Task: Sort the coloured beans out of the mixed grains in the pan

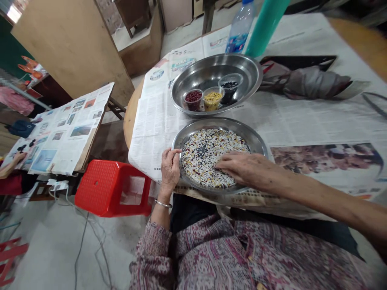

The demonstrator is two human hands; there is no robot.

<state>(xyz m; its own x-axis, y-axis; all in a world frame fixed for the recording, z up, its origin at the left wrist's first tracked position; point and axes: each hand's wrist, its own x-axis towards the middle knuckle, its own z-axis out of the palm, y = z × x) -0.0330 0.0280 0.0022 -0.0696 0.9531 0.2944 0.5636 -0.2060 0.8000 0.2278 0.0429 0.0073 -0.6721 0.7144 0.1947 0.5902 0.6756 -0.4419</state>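
A round steel tray [264, 151] lies at the table's near edge, spread with white rice-like grains mixed with yellow, dark red and black beans [211, 155]. My left hand [171, 167] grips the tray's left rim, thumb on top. Over the right part of the mix, my right hand [238, 165] has its fingertips pressed together down among the grains; what they pinch, if anything, is hidden. Behind stands a larger steel basin [208, 68]. Inside it are clear cups of red beans [193, 96], yellow beans [213, 98] and black beans [229, 86].
Newspaper [151, 129] covers the round table. A water bottle [240, 30], a teal cylinder [266, 28] and a grey bundle [311, 82] stand or lie beyond the basin. A red stool [99, 187] is at left, near another newspaper-covered table [69, 121] where a person's hand [19, 157] shows.
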